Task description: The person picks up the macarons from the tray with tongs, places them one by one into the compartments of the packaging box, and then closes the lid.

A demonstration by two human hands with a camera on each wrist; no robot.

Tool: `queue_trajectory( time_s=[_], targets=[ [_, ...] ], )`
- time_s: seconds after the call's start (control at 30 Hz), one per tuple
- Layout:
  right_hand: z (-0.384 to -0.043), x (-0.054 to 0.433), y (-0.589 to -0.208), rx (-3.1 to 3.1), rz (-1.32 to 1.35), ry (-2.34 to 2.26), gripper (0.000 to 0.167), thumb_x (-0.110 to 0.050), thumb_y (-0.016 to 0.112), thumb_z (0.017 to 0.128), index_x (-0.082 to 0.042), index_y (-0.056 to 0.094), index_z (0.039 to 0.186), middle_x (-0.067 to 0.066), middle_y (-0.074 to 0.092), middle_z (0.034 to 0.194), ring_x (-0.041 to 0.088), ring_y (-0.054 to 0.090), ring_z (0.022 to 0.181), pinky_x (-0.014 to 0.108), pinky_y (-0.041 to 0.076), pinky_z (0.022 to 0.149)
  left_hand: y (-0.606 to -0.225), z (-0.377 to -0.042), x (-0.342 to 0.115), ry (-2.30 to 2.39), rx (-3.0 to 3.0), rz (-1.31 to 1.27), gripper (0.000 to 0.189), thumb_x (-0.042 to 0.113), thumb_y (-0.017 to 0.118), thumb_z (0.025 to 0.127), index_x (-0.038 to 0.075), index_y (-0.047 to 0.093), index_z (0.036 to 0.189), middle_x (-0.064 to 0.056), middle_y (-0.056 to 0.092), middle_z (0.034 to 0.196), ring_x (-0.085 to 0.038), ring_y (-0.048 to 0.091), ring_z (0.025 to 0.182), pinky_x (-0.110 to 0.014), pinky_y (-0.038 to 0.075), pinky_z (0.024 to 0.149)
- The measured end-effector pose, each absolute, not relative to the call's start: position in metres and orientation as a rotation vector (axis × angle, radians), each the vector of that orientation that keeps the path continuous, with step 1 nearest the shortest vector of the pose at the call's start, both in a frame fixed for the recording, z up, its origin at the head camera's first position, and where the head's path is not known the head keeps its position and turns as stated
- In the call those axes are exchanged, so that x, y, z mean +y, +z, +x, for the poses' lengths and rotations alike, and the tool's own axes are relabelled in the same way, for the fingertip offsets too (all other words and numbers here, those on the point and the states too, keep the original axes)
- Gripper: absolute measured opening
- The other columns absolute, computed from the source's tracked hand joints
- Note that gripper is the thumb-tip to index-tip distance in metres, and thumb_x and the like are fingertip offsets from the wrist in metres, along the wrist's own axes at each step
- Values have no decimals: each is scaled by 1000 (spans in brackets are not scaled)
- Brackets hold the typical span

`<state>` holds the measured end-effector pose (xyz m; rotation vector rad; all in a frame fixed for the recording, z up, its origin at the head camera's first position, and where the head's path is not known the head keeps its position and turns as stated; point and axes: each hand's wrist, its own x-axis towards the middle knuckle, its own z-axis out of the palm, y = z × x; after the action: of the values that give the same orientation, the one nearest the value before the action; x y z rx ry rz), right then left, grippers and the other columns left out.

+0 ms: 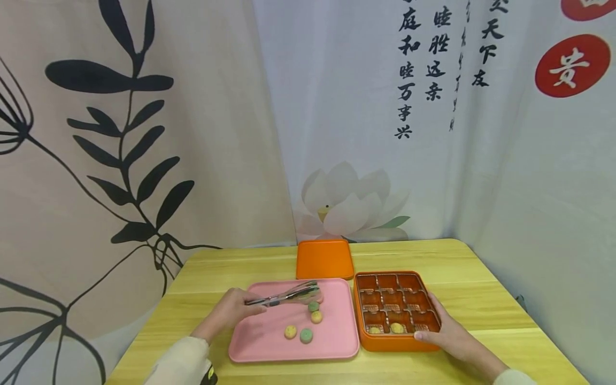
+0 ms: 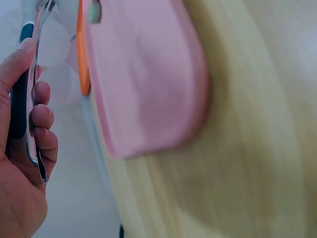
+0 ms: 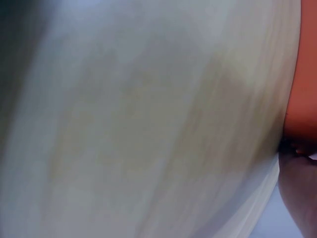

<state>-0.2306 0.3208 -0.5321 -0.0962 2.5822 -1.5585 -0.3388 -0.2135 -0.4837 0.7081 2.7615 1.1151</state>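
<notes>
Left hand (image 1: 234, 311) at the back-left corner of the pink tray (image 1: 262, 337), pinching metal tongs (image 1: 275, 301); tips extend towards the tray's back-right corner. Right hand (image 1: 451, 332) spread against the orange box's (image 1: 399, 344) front-right corner, thumb at front rim. On tray: two yellow pieces (image 1: 290, 332), two green pieces (image 1: 306, 336). Box: yellow in front-left and front-middle compartments. Orange panel (image 1: 324, 259) at worktop's (image 1: 486, 299) back edge.

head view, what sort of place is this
Probably an indoor, curtained-off tabletop workspace: printed curtains with plant motifs and Chinese characters hang behind a wood-grain table that bears a pink tray and an orange compartment box.
</notes>
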Motion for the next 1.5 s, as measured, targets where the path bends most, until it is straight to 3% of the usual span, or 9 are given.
queue_trajectory(
  time_s=[0.17, 0.37, 0.6, 0.77, 0.87, 0.97, 1.13, 1.23, 1.5],
  targets=[
    [-228, 323, -531, 2586, -107, -1556, 110, -26, 75, 89, -10, -9, 158, 37, 15, 155, 43, 48, 126, 53, 39, 101, -476, -339, -189, 1134, 2720, 797, 13, 31, 76, 88, 18, 78, 87, -5, 67, 72, -6, 45, 58, -23, 40, 54],
    [-227, 324, -529, 2591, -115, -1559, 110, -26, 75, 88, -9, -8, 158, 36, 16, 155, 43, 48, 126, 53, 40, 101, -467, -337, -152, 1215, 2663, 806, 13, 30, 79, 86, 18, 77, 83, 5, 61, 66, -6, 42, 55, -22, 35, 51],
    [-228, 326, -531, 2551, -106, -1598, 110, -26, 75, 89, -10, -9, 158, 36, 18, 154, 40, 52, 124, 48, 43, 99, -458, -334, -96, 1229, 2588, 824, 16, 32, 79, 85, 19, 81, 94, 6, 72, 76, -8, 44, 55, -21, 36, 51],
    [-230, 326, -532, 2519, -115, -1650, 110, -24, 75, 89, -11, -10, 158, 35, 21, 154, 38, 54, 122, 40, 45, 96, -460, -330, -54, 1200, 2590, 879, 13, 31, 80, 84, 20, 81, 91, 11, 68, 67, -6, 42, 50, -21, 36, 47],
    [-230, 326, -532, 2498, -124, -1690, 110, -22, 75, 88, -11, -9, 158, 36, 24, 153, 36, 56, 120, 38, 46, 94, -464, -325, -30, 1212, 2574, 935, 9, 29, 81, 84, 20, 79, 82, 13, 60, 59, -7, 33, 46, -22, 29, 45],
    [-229, 325, -532, 2505, -114, -1688, 111, -22, 76, 87, -10, -8, 158, 36, 24, 152, 36, 56, 120, 40, 46, 95, -469, -321, -11, 1197, 2563, 1021, 10, 29, 80, 85, 20, 79, 80, 16, 59, 63, -5, 36, 51, -21, 32, 49],
    [-229, 323, -532, 2523, -85, -1660, 112, -24, 78, 86, -12, -6, 159, 34, 24, 153, 35, 54, 122, 45, 44, 98, -473, -317, 11, 1093, 2604, 1106, 23, 32, 81, 83, 16, 81, 99, 15, 63, 78, -3, 44, 65, -21, 42, 61],
    [-229, 323, -532, 2540, -96, -1639, 112, -25, 78, 86, -11, -6, 159, 34, 26, 153, 36, 54, 122, 47, 44, 98, -475, -316, 16, 1049, 2620, 1089, 30, 34, 82, 81, 14, 80, 103, 12, 70, 85, -3, 46, 64, -21, 43, 61],
    [-226, 323, -527, 2613, -98, -1551, 114, -29, 78, 86, -6, -7, 158, 35, 21, 154, 44, 44, 130, 58, 34, 105, -478, -317, 12, 1072, 2637, 1086, 25, 35, 82, 82, 19, 80, 100, 17, 67, 82, -1, 50, 67, -21, 45, 62]
  ],
)
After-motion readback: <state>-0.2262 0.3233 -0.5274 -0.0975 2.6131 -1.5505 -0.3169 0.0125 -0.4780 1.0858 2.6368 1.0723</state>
